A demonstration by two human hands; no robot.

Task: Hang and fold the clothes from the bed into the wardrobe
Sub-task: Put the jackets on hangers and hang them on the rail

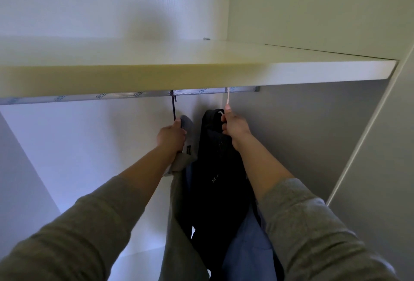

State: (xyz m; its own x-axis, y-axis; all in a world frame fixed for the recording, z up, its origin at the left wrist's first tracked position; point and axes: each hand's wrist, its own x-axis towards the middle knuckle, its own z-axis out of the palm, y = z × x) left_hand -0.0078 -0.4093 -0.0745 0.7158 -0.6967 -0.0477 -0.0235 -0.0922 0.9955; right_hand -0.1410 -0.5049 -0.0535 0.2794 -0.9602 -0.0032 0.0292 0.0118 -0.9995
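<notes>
The black top hangs inside the wardrobe on a white hanger. Our right hand is closed tight around the neck of that hanger, just under its hook. The hook reaches up to the metal rail and looks like it sits over it.

Just beside it on the left is a grey piece of clothing on a dark hanger. Our left hand is closed around the top of the grey cloth, right where the dark hook comes out. That hook also goes up to the rail. Below our left hand a green-grey cloth hangs down, and a blue cloth hangs under our right arm. We cannot tell which hangers those two are on.

What could go wrong? We think a hook may only be resting on the edge of the rail. If we let go too soon, the hanger could tip off and the clothes would fall to the bottom. The grey cloth is bunched in our hand, so it could slide off its hanger when we open our fingers. The clothes touch each other, so pulling one could drag the next one along.

The wardrobe holds all these clothes under its shelf. On the shelf lies a tiny screw.
</notes>
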